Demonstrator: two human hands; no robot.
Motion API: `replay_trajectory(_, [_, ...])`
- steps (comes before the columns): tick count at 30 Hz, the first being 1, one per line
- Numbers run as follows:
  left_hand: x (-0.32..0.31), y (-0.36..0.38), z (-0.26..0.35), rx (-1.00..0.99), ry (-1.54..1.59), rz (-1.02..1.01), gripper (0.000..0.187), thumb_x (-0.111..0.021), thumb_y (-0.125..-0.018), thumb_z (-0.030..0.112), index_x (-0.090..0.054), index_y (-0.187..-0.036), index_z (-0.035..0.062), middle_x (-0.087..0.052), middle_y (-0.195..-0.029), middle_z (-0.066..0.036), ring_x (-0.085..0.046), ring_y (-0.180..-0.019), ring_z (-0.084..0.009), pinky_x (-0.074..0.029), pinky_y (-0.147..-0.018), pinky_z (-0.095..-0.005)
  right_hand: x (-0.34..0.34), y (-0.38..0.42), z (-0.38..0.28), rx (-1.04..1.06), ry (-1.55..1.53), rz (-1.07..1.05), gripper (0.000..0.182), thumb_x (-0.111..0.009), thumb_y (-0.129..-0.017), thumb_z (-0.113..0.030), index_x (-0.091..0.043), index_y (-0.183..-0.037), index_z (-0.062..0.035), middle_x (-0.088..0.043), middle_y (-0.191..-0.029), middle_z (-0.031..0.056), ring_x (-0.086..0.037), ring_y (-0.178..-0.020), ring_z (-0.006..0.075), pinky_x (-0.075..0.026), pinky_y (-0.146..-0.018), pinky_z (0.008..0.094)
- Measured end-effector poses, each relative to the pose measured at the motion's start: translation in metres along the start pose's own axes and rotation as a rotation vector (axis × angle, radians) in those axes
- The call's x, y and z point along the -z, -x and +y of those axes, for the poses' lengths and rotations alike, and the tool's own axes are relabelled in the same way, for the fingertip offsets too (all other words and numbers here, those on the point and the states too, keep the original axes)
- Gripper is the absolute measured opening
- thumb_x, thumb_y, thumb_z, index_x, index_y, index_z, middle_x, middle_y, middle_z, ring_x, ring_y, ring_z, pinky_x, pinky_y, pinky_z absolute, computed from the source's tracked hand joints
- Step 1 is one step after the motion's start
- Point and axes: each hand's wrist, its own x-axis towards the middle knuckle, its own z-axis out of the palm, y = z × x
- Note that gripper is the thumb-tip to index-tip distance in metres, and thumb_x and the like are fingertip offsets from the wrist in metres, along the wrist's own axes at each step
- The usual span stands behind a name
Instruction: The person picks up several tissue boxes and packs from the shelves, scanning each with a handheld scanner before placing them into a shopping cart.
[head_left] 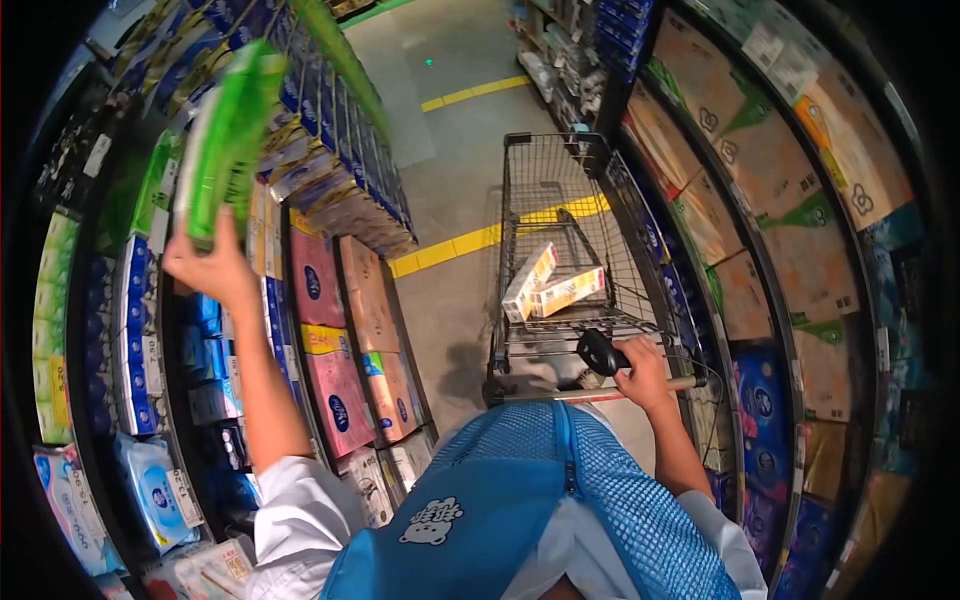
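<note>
My left hand (215, 265) is raised at the left shelves, its fingers gripping the lower end of a green and white package (230, 145), which is blurred by motion. At the right, my right hand (643, 372) is closed around the handle bar (685, 383) of a wire shopping cart (508, 230), beside a black rounded device (600, 352) fixed near the handle. Two white and yellow boxes (568, 291) lie in the cart, one leaning across the other.
Shelves with pink packs (335, 400) and blue packs (147, 330) line the left side. Large beige packages (790, 230) fill the right shelves. A yellow line (450, 250) crosses the aisle floor ahead, and stacked blue packs (350, 160) stand at the shelf's end.
</note>
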Motion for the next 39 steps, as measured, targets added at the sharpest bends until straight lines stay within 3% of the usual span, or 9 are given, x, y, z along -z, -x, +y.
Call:
replay_trajectory(6, [-0.031,0.216,0.113,0.494,0.492,-0.734,0.061,-0.086,-0.082,0.033,-0.065,-0.128,-0.0004,-0.057,-0.124,-0.018,-0.054,-0.120,-0.0317,-0.042,-0.107,-0.0437,0.002,-0.001,-0.001,-0.008,-0.013,-0.012,0.045,-0.073,-0.066,-0.008,-0.068,-0.110,-0.0068,-0.066,-0.098,0.0127,-0.061,-0.100,0.0350,-0.046,-0.093,0.0453])
replay_trajectory(10, [-0.076,0.340,0.159,0.547,0.425,-0.906,0.068,-0.087,-0.079,0.040,-0.063,-0.134,0.0076,-0.054,-0.122,-0.020,-0.056,-0.113,-0.0348,-0.048,-0.097,-0.0468,-0.005,0.003,0.005,0.004,-0.011,0.054,0.046,-0.071,-0.065,-0.008,-0.069,-0.111,-0.0046,-0.068,-0.102,0.0159,-0.062,-0.104,0.0378,-0.046,-0.098,0.0470])
replay_trajectory(11, [-0.084,0.347,0.160,0.588,0.354,-1.189,0.071,-0.086,-0.079,0.043,-0.061,-0.137,0.0103,-0.054,-0.124,-0.022,-0.057,-0.113,-0.0369,-0.050,-0.094,-0.0474,-0.004,0.004,0.005,-0.005,-0.019,0.039,0.047,-0.070,-0.065,-0.008,-0.069,-0.112,-0.0044,-0.068,-0.102,0.0168,-0.062,-0.103,0.0390,-0.046,-0.099,0.0484])
replay_trajectory(14, [-0.073,0.388,0.174,0.317,0.185,-1.197,0.062,-0.084,-0.082,0.027,-0.060,-0.137,0.0101,-0.045,-0.143,-0.022,-0.047,-0.130,-0.0430,-0.048,-0.101,-0.0513,-0.008,0.003,0.007,0.032,-0.014,0.074,0.044,-0.069,-0.064,-0.008,-0.069,-0.107,-0.0026,-0.068,-0.101,0.0195,-0.063,-0.101,0.0412,-0.047,-0.096,0.0480])
replay_trajectory(20, [0.012,0.387,0.150,0.056,0.608,-1.370,0.030,-0.075,-0.086,0.014,-0.067,-0.113,0.0039,-0.064,-0.112,-0.019,-0.063,-0.107,-0.0413,-0.050,-0.097,-0.0483,-0.007,-0.001,0.005,0.044,-0.009,0.057,0.037,-0.069,-0.068,-0.009,-0.067,-0.104,-0.0004,-0.063,-0.095,0.0208,-0.059,-0.095,0.0434,-0.046,-0.094,0.0483])
replay_trajectory(23, [0.051,0.371,0.139,0.105,0.659,-1.474,0.028,-0.074,-0.086,0.013,-0.067,-0.112,0.0043,-0.063,-0.109,-0.016,-0.062,-0.109,-0.0381,-0.049,-0.096,-0.0486,-0.008,-0.001,0.005,0.007,-0.013,0.023,0.039,-0.068,-0.068,-0.008,-0.067,-0.106,-0.0003,-0.063,-0.097,0.0212,-0.059,-0.098,0.0440,-0.046,-0.095,0.0489])
replay_trajectory(26, [0.063,0.384,0.132,-0.165,0.673,-1.353,0.023,-0.072,-0.087,0.013,-0.067,-0.108,0.0047,-0.062,-0.107,-0.015,-0.060,-0.109,-0.0362,-0.048,-0.097,-0.0477,-0.015,0.003,0.013,0.079,0.017,0.059,0.044,-0.066,-0.065,-0.003,-0.065,-0.109,0.0008,-0.064,-0.100,0.0217,-0.058,-0.102,0.0453,-0.045,-0.097,0.0506])
replay_trajectory(29, [0.064,0.383,0.136,0.051,0.717,-1.247,0.016,-0.070,-0.087,0.011,-0.064,-0.100,0.0051,-0.060,-0.104,-0.014,-0.058,-0.107,-0.0351,-0.047,-0.098,-0.0463,-0.018,0.004,0.014,0.076,0.000,0.066,0.042,-0.062,-0.068,-0.006,-0.063,-0.110,0.0018,-0.062,-0.099,0.0226,-0.056,-0.099,0.0469,-0.044,-0.094,0.0525])
replay_trajectory(39, [0.064,0.396,0.132,0.013,0.676,-1.255,0.009,-0.067,-0.084,0.010,-0.063,-0.091,0.0050,-0.061,-0.100,-0.014,-0.059,-0.109,-0.0363,-0.047,-0.100,-0.0470,-0.019,0.003,0.012,0.091,0.050,0.092,0.044,-0.063,-0.075,-0.010,-0.061,-0.117,0.0031,-0.058,-0.102,0.0253,-0.052,-0.101,0.0496,-0.040,-0.098,0.0549])
